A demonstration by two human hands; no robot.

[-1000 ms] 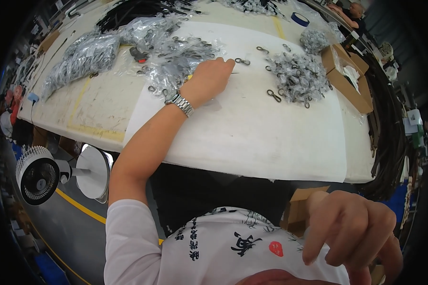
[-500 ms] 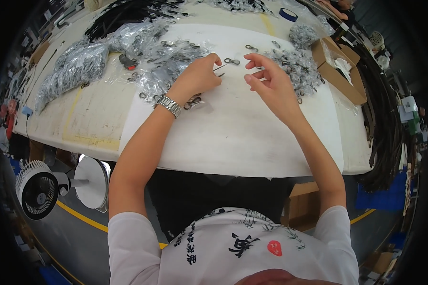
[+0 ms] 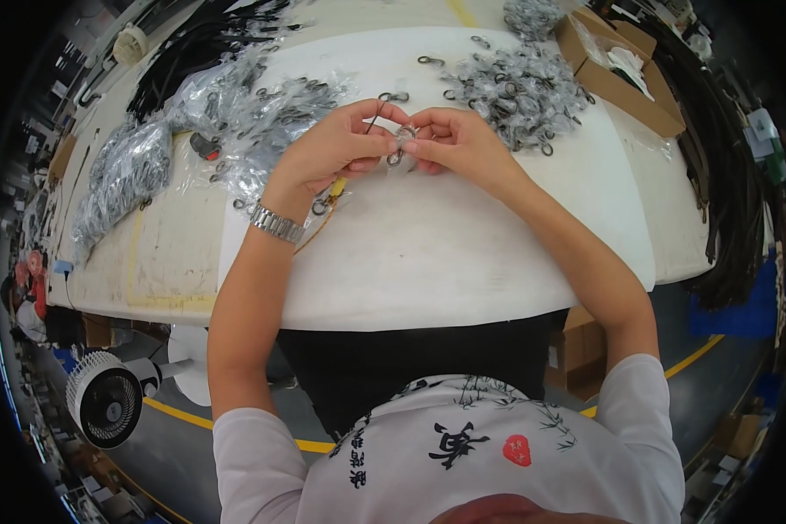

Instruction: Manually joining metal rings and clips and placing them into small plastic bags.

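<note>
In front of me, my left hand (image 3: 345, 147) and my right hand (image 3: 458, 144) meet, fingertips closed on a small metal clasp (image 3: 395, 159) with clear plastic around it. My left hand also grips a thin metal tool (image 3: 375, 117); a yellow piece (image 3: 339, 186) with an orange cord shows below the palm. Whether that piece belongs to the tool is hidden. Just beyond my fingers lies another loose clasp (image 3: 394, 97). A heap of clasps in clear plastic (image 3: 271, 122) spreads left of my left hand. A second heap (image 3: 515, 92) sits beyond my right hand.
White sheeting (image 3: 463, 253) covers the table's middle. Stuffed clear bags (image 3: 127, 175) and black straps (image 3: 188, 57) lie at the left. An open cardboard box (image 3: 646, 100) stands at the right, beside hanging dark straps (image 3: 742, 183). A fan (image 3: 105, 399) stands below the table, left.
My hands came together and took hold of the metal clasp between them; my right hand was open and apart before. The yellow piece and cord have come into sight. The whole view has shifted.
</note>
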